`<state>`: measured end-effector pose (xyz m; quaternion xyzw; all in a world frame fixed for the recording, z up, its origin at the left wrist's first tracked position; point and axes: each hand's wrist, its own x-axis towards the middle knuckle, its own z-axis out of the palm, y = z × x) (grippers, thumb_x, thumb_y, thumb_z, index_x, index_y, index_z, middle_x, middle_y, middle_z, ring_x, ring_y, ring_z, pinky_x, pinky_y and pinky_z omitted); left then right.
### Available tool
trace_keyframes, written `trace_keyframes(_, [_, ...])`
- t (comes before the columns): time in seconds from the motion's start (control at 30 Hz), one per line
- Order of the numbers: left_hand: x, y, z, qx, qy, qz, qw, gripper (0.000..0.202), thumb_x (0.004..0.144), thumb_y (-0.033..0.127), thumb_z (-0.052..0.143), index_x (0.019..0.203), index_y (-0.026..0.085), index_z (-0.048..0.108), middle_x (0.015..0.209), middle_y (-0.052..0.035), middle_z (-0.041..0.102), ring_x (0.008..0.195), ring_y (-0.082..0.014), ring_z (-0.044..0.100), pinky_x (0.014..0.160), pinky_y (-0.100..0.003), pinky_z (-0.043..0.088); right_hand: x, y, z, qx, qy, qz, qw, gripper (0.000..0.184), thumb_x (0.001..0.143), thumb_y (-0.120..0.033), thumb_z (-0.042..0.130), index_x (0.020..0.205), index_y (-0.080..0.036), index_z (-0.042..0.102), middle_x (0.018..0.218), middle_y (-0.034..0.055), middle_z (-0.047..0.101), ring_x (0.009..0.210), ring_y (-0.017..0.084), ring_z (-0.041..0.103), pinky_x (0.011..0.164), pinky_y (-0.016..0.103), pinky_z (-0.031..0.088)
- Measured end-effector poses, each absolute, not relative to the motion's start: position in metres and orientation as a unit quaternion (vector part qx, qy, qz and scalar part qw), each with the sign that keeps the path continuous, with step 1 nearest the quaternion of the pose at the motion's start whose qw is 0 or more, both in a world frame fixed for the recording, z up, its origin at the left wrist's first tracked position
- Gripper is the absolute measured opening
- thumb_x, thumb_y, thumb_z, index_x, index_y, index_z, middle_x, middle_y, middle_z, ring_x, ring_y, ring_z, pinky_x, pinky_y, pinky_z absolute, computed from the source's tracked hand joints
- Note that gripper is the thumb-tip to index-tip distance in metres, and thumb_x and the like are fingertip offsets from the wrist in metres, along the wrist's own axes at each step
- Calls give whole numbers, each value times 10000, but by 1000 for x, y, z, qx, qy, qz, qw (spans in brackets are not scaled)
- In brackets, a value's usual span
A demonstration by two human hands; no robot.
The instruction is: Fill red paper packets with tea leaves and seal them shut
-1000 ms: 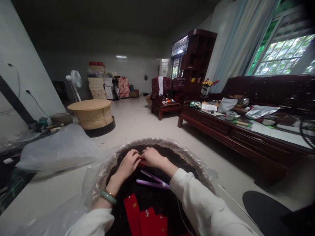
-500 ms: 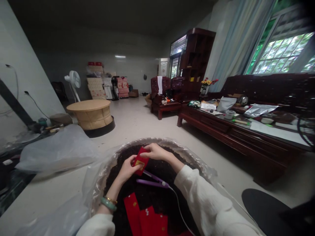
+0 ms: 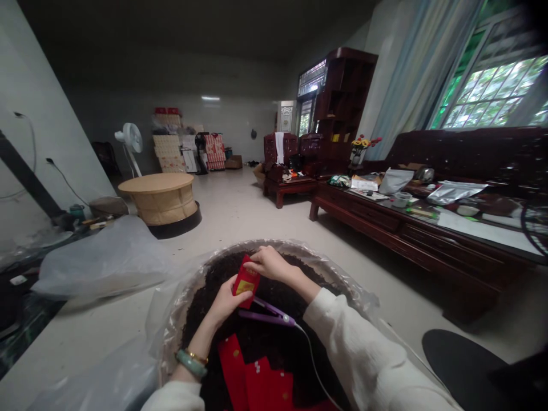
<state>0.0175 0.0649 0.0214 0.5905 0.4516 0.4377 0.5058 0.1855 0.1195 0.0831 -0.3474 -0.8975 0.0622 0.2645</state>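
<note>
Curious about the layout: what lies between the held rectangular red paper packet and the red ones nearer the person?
Head view: a purple V-shaped hinged tool and loose dark material lie between the held packet and lying packets.

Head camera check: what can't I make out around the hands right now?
In the head view:
Held red envelope: its back faces away; its print is too small to read.
Left hand: the held red envelope hides some fingers.
Purple hair straightener: the held red envelope covers one tip.
Loose red envelopes: bottom edge cuts off lower ends.

The sleeves are white, bangle green, bracelet gold.
</note>
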Motion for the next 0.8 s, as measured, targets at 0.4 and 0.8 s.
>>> trace_keyframes(0.4, [22, 58, 17, 543, 454, 478, 520, 607, 582, 279, 758, 1141, 142, 563, 862, -43, 708, 698, -197, 666, 694, -331, 523, 187, 107, 99, -348, -894, 75, 271, 327, 809, -419, 632, 595, -175, 671, 548, 21, 569, 656, 156, 469, 656, 292, 306])
trace_keyframes(0.8, [21, 54, 18, 553, 454, 469, 517, 473, 574, 287, 769, 990, 126, 614, 844, -59, 716, 721, -225, 678, 697, -341, 520, 190, 103, 106, -325, -899, 92, 280, 245, 789, -337, 649, 606, -176, 676, 528, 2, 553, 620, 140, 460, 652, 283, 311])
